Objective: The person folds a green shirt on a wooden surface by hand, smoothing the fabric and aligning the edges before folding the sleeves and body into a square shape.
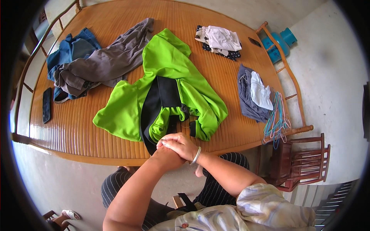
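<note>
Right hand [181,145] laid over the left hand [166,154], fingers curled closed around it, a pale bangle [196,156] on the right wrist; left hand mostly covered, so cannot tell how far open, and nothing else seen in either grasp. Both clasped just at the near edge of the wooden slatted tabletop [77,131], touching or all but touching the hem of a bright green jacket [173,81] with a black lining, spread crumpled across the middle. Left of it, grey trousers [104,63] heaped over blue clothing [71,48], with a dark phone [46,104] near the far left rim. At the far side, a folded white and dotted dark pile [219,40]. To the right, a grey garment [246,96] with a white cloth [261,94] on top, just beside a bundle of pastel hangers [276,119] at the edge. Off the tabletop, a wooden chair [304,161] and a blue gas cylinder [280,42].
</note>
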`<act>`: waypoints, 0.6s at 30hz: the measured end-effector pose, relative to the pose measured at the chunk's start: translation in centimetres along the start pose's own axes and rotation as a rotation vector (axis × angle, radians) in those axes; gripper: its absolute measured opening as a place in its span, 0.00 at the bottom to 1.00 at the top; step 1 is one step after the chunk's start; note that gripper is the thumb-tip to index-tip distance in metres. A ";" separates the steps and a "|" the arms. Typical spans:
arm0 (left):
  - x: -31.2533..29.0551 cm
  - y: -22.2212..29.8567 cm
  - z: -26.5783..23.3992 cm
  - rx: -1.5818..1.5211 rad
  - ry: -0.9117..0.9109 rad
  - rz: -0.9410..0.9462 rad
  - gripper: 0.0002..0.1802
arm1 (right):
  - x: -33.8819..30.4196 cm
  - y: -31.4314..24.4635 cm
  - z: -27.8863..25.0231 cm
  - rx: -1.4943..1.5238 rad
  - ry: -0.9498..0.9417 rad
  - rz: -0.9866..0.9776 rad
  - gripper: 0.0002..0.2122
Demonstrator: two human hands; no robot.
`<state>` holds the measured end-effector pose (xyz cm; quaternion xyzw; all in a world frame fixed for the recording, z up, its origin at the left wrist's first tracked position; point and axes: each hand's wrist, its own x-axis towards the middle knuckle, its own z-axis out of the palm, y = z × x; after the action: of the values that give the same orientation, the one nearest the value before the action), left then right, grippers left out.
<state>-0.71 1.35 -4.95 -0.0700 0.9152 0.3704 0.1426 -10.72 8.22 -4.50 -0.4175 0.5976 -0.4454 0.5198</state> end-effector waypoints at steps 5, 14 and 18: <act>-0.1 0.0 -0.2 -0.012 0.010 0.026 0.14 | 0.1 0.1 0.4 0.051 0.072 -0.044 0.13; 0.3 -1.6 1.4 0.047 -0.019 0.076 0.13 | 0.2 0.3 0.6 0.055 0.064 -0.066 0.13; 0.4 -1.5 1.4 0.044 -0.031 0.078 0.14 | 0.2 0.1 0.4 0.039 0.061 -0.065 0.14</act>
<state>-0.43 1.25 -6.98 -0.0252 0.9228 0.3565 0.1439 -10.34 8.03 -4.63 -0.4126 0.5906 -0.4861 0.4946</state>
